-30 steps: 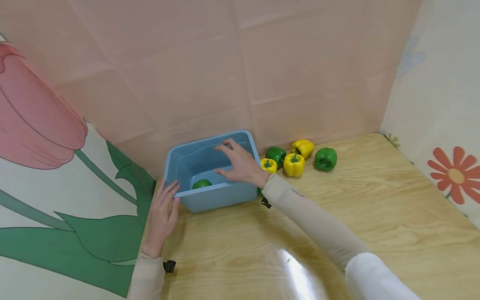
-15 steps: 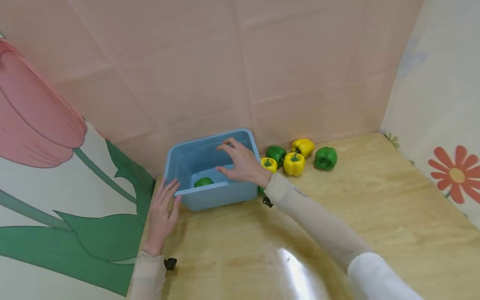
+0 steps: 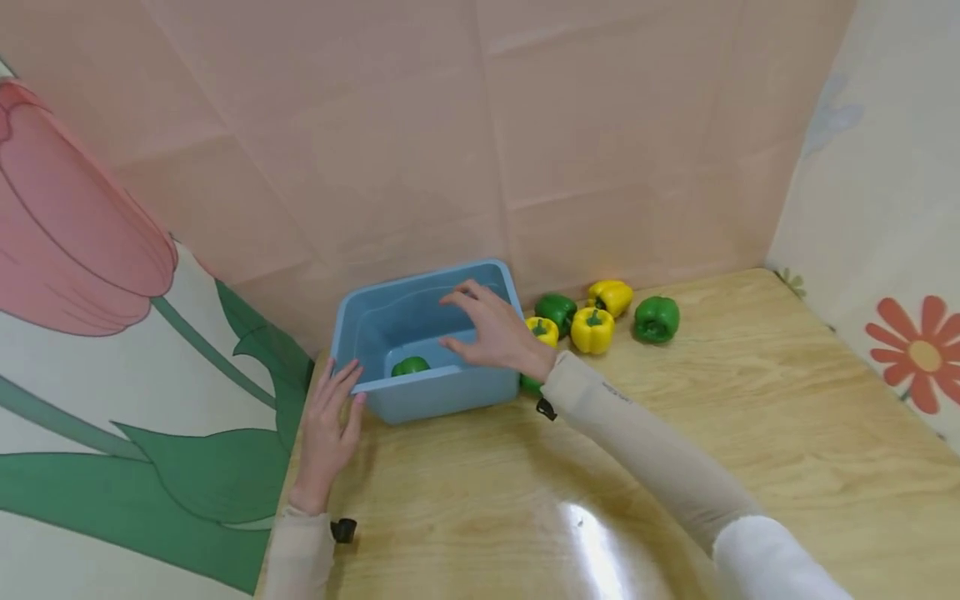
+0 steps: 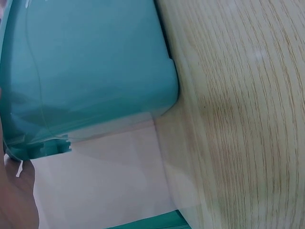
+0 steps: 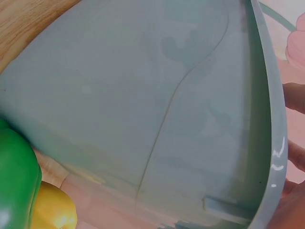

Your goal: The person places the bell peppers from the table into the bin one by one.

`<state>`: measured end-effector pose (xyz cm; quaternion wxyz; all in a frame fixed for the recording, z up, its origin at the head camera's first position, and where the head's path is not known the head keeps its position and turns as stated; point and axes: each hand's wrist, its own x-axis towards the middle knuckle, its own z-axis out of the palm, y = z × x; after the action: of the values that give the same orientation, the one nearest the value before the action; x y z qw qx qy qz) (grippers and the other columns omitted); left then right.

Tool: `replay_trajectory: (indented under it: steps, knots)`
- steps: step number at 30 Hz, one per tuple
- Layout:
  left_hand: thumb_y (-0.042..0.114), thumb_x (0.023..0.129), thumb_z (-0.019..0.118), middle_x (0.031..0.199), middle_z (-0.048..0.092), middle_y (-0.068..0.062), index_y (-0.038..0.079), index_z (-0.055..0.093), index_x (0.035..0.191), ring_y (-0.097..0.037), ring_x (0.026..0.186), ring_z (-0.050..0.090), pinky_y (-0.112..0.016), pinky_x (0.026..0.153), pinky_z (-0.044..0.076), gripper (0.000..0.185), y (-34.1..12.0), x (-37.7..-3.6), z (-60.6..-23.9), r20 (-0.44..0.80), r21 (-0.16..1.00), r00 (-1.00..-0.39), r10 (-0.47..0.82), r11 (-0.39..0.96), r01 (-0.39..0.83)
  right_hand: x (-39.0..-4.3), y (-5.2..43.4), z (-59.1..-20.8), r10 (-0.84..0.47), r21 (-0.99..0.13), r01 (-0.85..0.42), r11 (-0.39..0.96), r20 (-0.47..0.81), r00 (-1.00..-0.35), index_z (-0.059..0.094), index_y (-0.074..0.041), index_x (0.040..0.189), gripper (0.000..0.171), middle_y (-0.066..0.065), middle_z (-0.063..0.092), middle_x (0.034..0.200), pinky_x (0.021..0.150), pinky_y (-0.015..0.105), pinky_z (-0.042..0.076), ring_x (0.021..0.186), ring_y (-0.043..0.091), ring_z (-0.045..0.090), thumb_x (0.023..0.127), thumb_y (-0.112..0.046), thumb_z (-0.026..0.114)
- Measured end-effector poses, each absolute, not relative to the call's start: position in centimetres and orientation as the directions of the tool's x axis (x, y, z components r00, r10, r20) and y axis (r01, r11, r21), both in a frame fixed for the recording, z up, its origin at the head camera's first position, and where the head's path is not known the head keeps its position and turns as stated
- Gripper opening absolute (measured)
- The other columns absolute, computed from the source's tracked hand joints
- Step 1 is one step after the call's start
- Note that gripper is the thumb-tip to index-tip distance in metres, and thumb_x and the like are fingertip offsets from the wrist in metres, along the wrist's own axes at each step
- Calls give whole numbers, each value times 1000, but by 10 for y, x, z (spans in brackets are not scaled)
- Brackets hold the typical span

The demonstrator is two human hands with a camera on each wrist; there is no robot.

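A blue plastic bin (image 3: 442, 393) stands on the table against the back cloth. Inside it, by the front wall, lies a green bell pepper (image 3: 410, 366), partly cut off by the rim. My left hand (image 3: 330, 429) rests on the bin's front left corner, its extended fingers over the rim and its thumb by the front wall. Over the bin's right half hovers my right hand (image 3: 498, 333), holding nothing, with a wide gap between thumb and fingers. In the right wrist view the bin's wall (image 5: 119, 95) fills most of the frame and hides much of this hand.
Right of the bin sit several peppers: yellow peppers (image 3: 592, 332) and green peppers (image 3: 657, 320), one green pepper (image 3: 530, 385) partly hidden behind my right wrist. The wooden table (image 3: 465, 500) meets the pink back cloth (image 3: 390, 150) and a right-hand wall (image 3: 892, 208) with a flower print.
The head view has shifted slightly. Both hands keep nearly the same place and shape at the bin, and the peppers stay where they were.
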<state>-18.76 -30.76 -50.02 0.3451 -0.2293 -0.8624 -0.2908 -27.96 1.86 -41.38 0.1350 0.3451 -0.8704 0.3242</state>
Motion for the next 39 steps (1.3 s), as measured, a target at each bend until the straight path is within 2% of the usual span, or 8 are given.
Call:
replay_trajectory:
  steps: [6, 13, 21, 25, 39]
  knots:
    - [5, 103, 66, 149, 64, -18, 0, 67, 141, -53, 151, 42, -64, 129, 32, 39, -307, -188, -499, 737, 344, -648, 191, 719, 603, -277, 23, -411, -510, -470, -687, 554, 461, -726, 63, -16, 144, 58, 6, 58, 142, 103, 44, 57, 125, 25, 60, 95, -41, 81]
    - [4, 102, 67, 149, 64, -18, 1, 67, 142, -53, 151, 41, -70, 125, 33, 40, -305, -190, -497, 736, 344, -649, 194, 718, 605, -274, 29, -408, -497, -487, -682, 545, 468, -731, 63, -15, 144, 57, 7, 58, 143, 105, 47, 57, 128, 27, 60, 96, -41, 79]
    - [5, 103, 66, 150, 63, -19, 2, 66, 143, -53, 152, 41, -63, 130, 31, 41, -305, -189, -497, 729, 348, -656, 196, 719, 601, -270, 35, -408, -485, -496, -695, 520, 498, -719, 65, -17, 142, 55, 6, 58, 143, 96, 46, 60, 123, 27, 63, 95, -42, 80]
    - [6, 103, 66, 149, 64, -19, 1, 67, 142, -54, 150, 42, -66, 127, 32, 39, -305, -189, -498, 732, 340, -652, 200, 721, 603, -267, 39, -409, -473, -508, -697, 506, 512, -717, 66, -16, 141, 55, 7, 58, 143, 91, 44, 62, 119, 26, 65, 95, -41, 81]
    - [5, 103, 66, 151, 62, -18, -1, 66, 142, -53, 151, 42, -69, 126, 33, 39, -307, -188, -499, 724, 339, -660, 201, 729, 594, -255, 55, -405, -447, -519, -693, 501, 530, -721, 66, -13, 141, 55, 7, 58, 144, 100, 47, 60, 121, 27, 65, 94, -39, 82]
